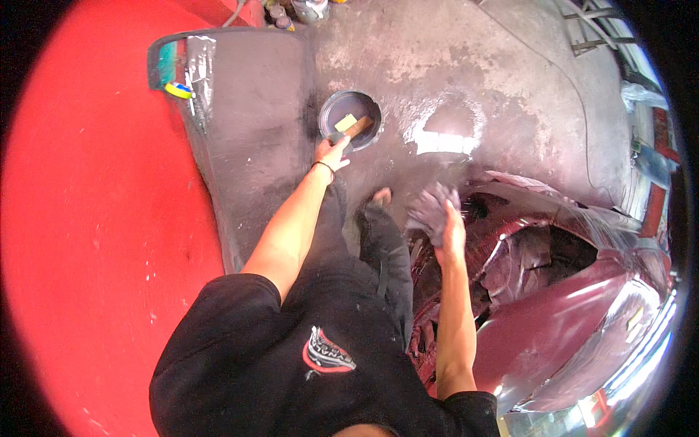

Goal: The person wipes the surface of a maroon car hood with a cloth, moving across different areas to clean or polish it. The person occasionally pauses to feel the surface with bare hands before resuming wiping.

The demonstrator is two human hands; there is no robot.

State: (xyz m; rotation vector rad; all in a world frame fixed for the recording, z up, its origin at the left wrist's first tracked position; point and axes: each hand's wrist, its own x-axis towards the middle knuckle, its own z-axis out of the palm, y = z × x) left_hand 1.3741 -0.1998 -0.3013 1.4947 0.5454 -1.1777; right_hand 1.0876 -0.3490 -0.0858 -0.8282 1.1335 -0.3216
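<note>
My left hand (333,154) reaches to the near rim of a round dark bucket (379,119). Its fingers close on a small dark grey piece (337,137), whose kind I cannot make out. Inside the bucket are a pale yellow block (345,123) and a brown block (358,127). On the other side, my right hand (453,231) grips a crumpled greyish-purple rag (434,209), slightly blurred. The rag is beside the edge of a dark red car body part (553,331) covered partly with plastic film.
At left, a large grey panel (255,109) lies against a bright red surface (95,218), with a yellow tape roll (178,90) on its edge. Wet patches mark the concrete floor (502,95). A cable crosses it. Containers (312,9) stand at the far edge.
</note>
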